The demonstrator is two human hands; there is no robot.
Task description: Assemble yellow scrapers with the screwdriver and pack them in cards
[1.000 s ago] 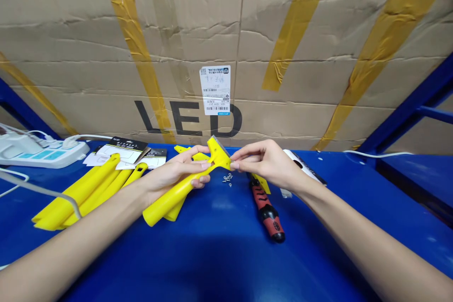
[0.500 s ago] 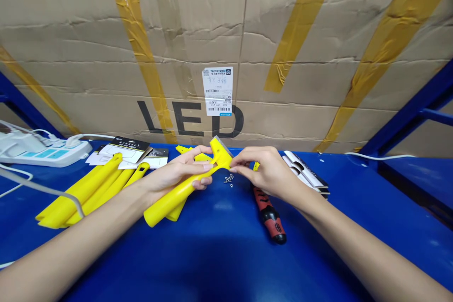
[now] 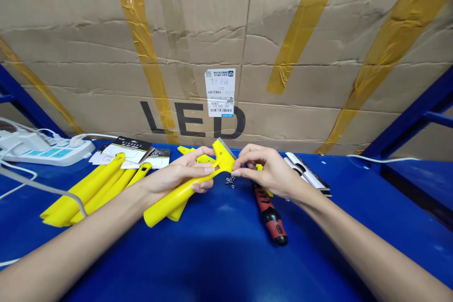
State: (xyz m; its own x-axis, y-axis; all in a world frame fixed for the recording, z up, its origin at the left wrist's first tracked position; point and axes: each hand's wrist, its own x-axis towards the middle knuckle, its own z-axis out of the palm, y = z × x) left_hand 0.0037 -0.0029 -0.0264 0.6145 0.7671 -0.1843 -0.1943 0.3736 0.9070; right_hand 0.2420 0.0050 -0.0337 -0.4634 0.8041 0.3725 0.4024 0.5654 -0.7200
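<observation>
My left hand is closed around the neck of a yellow scraper, whose handle slants down to the left. A thin metal blade runs along the upper right edge of its head. My right hand pinches thumb and forefinger together at the head's lower right corner; whatever they hold is hidden. Just below the head, several small screws lie on the blue table. A red and black screwdriver lies under and in front of my right hand. More yellow pieces lie behind and beneath my left hand.
Several yellow handles lie on the left, with printed cards behind them. A white power strip with cables stands at the far left. Folded white and black cards lie on the right. A large taped cardboard box walls off the back.
The scraper head has tipped slightly, so a hole in its face now shows. My right fingers stay pinched at its corner and have shifted slightly. The whole view has moved a little.
</observation>
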